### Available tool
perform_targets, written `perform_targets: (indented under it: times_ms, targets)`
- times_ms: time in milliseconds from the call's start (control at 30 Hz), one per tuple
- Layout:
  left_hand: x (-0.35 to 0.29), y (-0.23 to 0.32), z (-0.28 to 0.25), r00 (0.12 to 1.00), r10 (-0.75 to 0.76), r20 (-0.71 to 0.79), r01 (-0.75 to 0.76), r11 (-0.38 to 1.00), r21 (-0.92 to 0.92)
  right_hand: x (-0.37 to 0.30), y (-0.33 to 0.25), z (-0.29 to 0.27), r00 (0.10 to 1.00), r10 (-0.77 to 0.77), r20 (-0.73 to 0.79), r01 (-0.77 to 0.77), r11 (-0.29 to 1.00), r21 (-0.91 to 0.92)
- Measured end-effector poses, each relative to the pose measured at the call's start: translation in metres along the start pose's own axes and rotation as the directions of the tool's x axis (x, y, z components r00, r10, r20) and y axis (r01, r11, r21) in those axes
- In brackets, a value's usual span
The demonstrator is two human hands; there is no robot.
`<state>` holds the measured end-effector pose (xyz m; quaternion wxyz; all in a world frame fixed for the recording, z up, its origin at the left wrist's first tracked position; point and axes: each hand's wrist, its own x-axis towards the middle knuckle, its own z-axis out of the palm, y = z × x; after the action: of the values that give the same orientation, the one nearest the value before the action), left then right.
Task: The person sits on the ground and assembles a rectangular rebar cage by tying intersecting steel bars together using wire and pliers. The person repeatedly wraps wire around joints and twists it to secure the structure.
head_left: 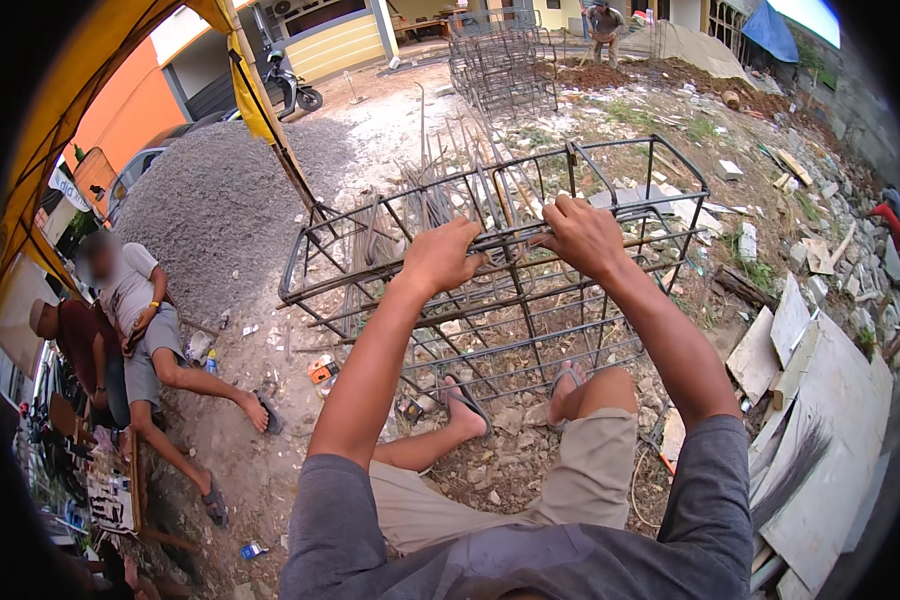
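Observation:
A long box-shaped rebar cage [518, 290] of dark steel bars and square stirrups lies across in front of me, above my feet. My left hand [440, 257] is closed on a long bar near the middle of its upper side. A little to the right, my right hand [582, 238] has its fingers curled over the same upper side. Both fingertips are partly hidden, so any small thing between them cannot be made out. Loose steel bars [370, 235] lie beyond and under the cage.
A gravel heap [230, 190] rises at the left, with a tent pole [270, 125] beside it. Two people sit at the far left. Broken boards [820, 420] and rubble lie at the right. More rebar cages [500, 60] are stacked at the back, where another person stands near dug soil.

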<state>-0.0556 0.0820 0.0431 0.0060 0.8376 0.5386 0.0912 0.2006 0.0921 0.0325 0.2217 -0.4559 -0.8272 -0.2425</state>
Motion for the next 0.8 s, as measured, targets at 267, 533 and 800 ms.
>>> perform_targets:
  times_ms: [267,533,800]
  targets:
    - [0.05,-0.035,-0.019,0.925,-0.167,0.341,0.352,0.715,-0.604,-0.001,-0.004,0.002,0.993,-0.015,-0.115,0.021,0.998,0.051]
    - [0.104,-0.049,0.04,0.948,-0.161,0.275,0.276,0.846,-0.456,-0.004,-0.001,0.002,0.988,0.0,-0.155,0.011,0.998,0.066]
    - [0.098,-0.114,0.07,0.976,-0.166,0.14,0.19,0.966,-0.175,0.004,-0.042,-0.005,0.984,0.007,-0.176,0.022,0.986,0.164]
